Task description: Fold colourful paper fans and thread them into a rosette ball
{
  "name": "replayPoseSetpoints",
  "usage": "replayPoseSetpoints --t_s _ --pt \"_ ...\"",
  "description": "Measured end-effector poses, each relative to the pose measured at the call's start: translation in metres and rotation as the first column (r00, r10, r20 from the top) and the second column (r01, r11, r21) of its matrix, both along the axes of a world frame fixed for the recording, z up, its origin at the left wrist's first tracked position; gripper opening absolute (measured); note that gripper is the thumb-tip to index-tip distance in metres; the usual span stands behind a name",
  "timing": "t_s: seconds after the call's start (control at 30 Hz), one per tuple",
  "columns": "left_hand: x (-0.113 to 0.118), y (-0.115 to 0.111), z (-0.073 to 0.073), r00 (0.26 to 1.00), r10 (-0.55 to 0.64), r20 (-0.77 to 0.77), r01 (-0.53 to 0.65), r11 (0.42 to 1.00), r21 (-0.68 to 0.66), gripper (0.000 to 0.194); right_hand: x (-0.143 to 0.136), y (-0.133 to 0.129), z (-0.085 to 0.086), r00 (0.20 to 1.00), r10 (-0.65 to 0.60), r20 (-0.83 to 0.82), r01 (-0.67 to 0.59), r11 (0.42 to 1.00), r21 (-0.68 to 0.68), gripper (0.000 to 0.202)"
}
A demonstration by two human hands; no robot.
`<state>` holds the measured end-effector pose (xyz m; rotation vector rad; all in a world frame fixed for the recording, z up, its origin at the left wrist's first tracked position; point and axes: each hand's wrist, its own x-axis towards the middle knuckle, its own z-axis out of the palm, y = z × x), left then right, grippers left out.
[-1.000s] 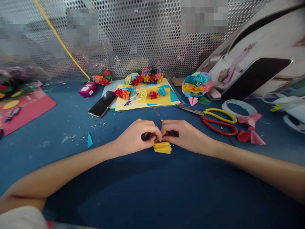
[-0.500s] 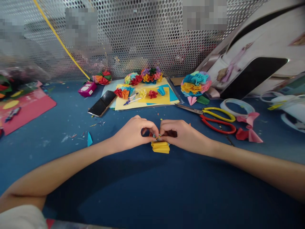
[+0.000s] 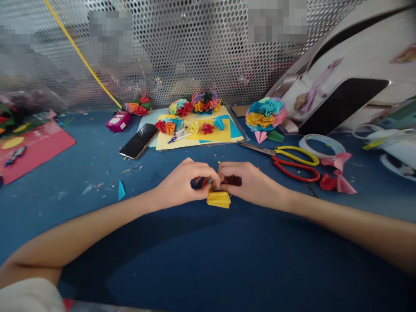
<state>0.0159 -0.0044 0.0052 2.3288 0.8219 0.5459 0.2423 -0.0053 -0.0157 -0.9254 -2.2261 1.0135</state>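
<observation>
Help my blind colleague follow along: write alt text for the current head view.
Left hand and right hand meet at a pleated yellow piece over a blue table. Colourful flowers and scissors lie beyond.

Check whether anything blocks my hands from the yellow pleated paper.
Nothing visible does. The fingertips of your left hand and right hand are at the far edge of the yellow pleated paper; the scissors lie beyond your right hand, out of the way.
</observation>
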Motion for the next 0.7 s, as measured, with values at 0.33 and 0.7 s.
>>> replayPoseSetpoints --t_s 0.33,0.7 --pt "-0.0002 0.0029 0.0041 0.997 0.067 -0.026 -0.067 0.998 -0.010 0.006 -0.0001 -0.0006 -0.0022 0.999 0.013 0.035 -0.014 0.999 0.041 0.024" --pt "0.0009 0.0017 0.0003 0.978 0.166 0.129 -0.130 0.960 -0.248 0.016 0.0031 0.0015 0.0010 0.997 -0.016 0.082 0.012 0.999 0.052 0.017"
